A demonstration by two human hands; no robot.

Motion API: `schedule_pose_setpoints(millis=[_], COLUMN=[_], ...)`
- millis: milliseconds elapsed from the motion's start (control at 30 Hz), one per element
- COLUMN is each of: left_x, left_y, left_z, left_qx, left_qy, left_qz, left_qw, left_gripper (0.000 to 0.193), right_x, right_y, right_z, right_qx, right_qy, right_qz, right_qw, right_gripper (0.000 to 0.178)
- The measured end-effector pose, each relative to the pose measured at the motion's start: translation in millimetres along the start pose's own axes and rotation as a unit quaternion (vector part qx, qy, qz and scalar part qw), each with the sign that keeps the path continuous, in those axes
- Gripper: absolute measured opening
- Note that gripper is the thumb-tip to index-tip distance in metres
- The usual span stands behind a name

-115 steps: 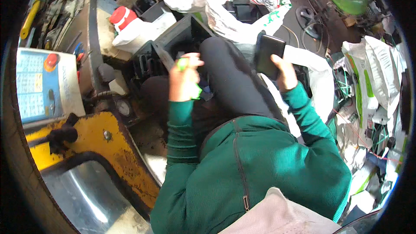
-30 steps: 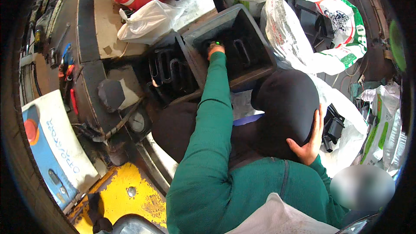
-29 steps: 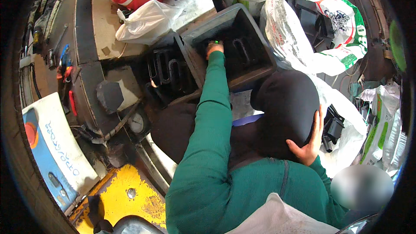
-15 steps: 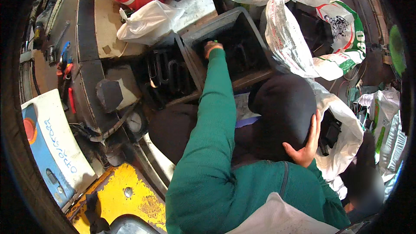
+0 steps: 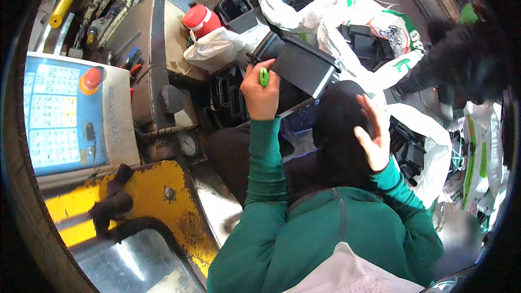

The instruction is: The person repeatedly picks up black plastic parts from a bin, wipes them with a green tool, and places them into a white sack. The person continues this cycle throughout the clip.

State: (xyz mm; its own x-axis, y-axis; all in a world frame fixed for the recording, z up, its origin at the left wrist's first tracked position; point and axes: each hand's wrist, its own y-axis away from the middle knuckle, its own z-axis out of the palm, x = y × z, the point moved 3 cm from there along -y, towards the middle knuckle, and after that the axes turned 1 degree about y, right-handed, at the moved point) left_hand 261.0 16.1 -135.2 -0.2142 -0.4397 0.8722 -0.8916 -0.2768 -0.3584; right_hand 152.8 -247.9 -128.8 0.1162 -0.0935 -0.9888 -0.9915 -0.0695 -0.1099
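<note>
My left hand [image 5: 260, 93] is closed around a small bright green tool [image 5: 264, 77]; its working end is hidden. Just beyond the fingers lies a black box-shaped piece [image 5: 306, 68] with a raised rim, tilted. Whether the fingers also grip its edge, I cannot tell. To the left of this hand, a dark bin [image 5: 225, 95] holds several black looped parts. My right hand [image 5: 374, 133] is open beside my dark-clothed knee, fingers spread and nothing in it.
White bags of black parts [image 5: 404, 70] stand beyond and to the right. A red jug [image 5: 202, 20] and white plastic bag [image 5: 211, 51] sit farther back. At left are a blue control panel [image 5: 57, 114] with a red button and a yellow machine surface [image 5: 152, 190].
My left hand has come out of the large bin, nearer my body, still with the green tool. My right hand has lifted off my knee. The view has shifted, showing more of the panel.
</note>
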Motion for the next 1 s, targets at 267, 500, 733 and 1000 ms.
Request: schedule_pose_setpoints(millis=[267,500,733,1000], left_x=[108,147,142,84], left_y=[86,110,114,89], left_z=[-23,-41,-39,-77], left_qx=[-0.043,-0.109,-0.166,-0.015], left_qy=[-0.052,-0.055,0.084,0.169], left_qz=[0.061,0.061,-0.014,-0.157], left_qw=[0.996,0.991,0.982,0.973], left_gripper=[0.016,0.014,0.021,0.026], right_x=[-44,-64,-55,-62], right_y=[12,47,59,8], right_z=[24,12,-3,18], right_qx=[0.020,0.061,-0.022,0.090], right_qy=[-0.383,-0.405,-0.421,0.031], right_qz=[0.154,0.249,0.267,-0.197], right_qw=[0.911,0.878,0.867,0.976], right_gripper=[0.050,0.038,0.039,0.067])
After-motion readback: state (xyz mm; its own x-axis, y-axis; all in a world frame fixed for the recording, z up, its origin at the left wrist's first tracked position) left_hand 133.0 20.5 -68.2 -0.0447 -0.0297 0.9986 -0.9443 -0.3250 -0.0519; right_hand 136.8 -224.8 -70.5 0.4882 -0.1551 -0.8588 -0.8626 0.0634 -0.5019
